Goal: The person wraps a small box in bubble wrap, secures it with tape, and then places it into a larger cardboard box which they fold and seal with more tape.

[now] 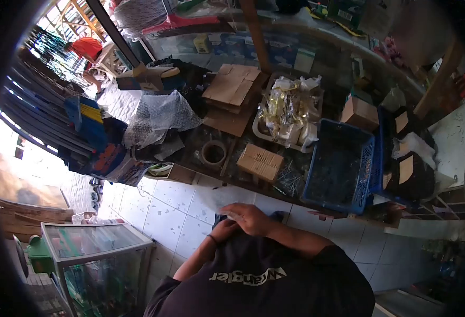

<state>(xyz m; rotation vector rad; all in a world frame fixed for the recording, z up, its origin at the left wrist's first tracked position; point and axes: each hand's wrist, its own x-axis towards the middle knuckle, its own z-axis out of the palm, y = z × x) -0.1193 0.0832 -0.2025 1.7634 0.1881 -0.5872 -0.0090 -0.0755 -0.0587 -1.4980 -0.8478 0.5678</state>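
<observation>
Close together in front of my dark shirt (248, 280) are my two hands. My right hand (251, 217) lies uppermost, its fingers closed at the edge of a clear plastic bag (222, 197) that spreads out over the floor side. Just below and touching it, my left hand (224, 231) has curled fingers, and a dark band circles its wrist. What the left fingers grip is hidden. Beyond my hands, on the counter, lie a small cardboard box (260, 162) and a roll of tape (213, 153).
A blue plastic basket (367, 182) and a white tray (255, 129) of wrapped gold-coloured parts sit on the counter. Bubble wrap (161, 113) and flat cardboard (232, 84) lie to the left. A glass case (98, 243) stands on the floor. A person in red (87, 48) bends down outside.
</observation>
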